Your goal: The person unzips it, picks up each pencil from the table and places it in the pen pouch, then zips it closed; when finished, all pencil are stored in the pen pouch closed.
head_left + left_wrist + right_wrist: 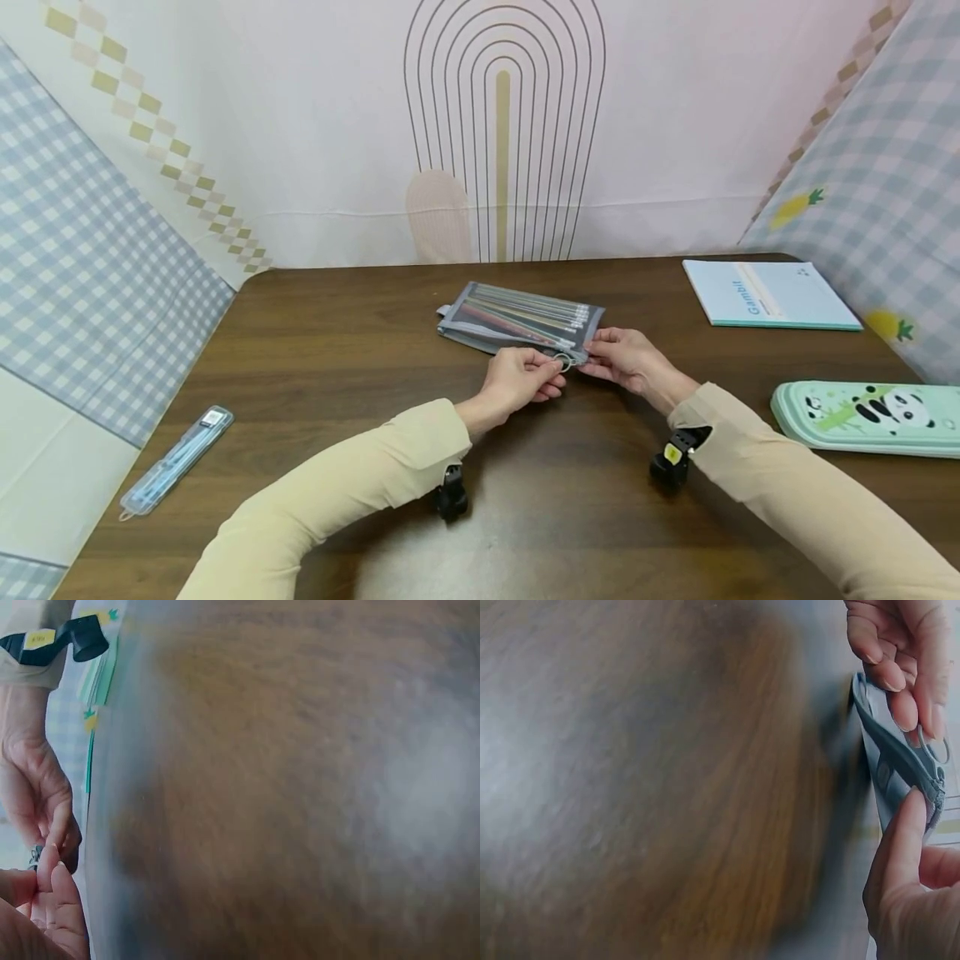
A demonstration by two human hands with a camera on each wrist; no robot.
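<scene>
A grey mesh zipper pouch (517,321) with several pencils (540,308) inside lies at the back middle of the table. My left hand (522,377) pinches the ring-shaped zipper pull (564,362) near the pouch's right front corner; the ring also shows between thumb and finger in the right wrist view. My right hand (630,360) grips that same corner, thumb and fingers on either side of the fabric. In the right wrist view the pouch edge (900,754) stands up from the table, and the zipper end sits right beside the right fingertips.
A slim clear case (177,461) with light blue contents lies at the left edge. On the right are a pale blue Gambit notebook (772,293) and a green panda pencil box (870,417). A patterned cloth (337,125) hangs behind the brown table (337,350).
</scene>
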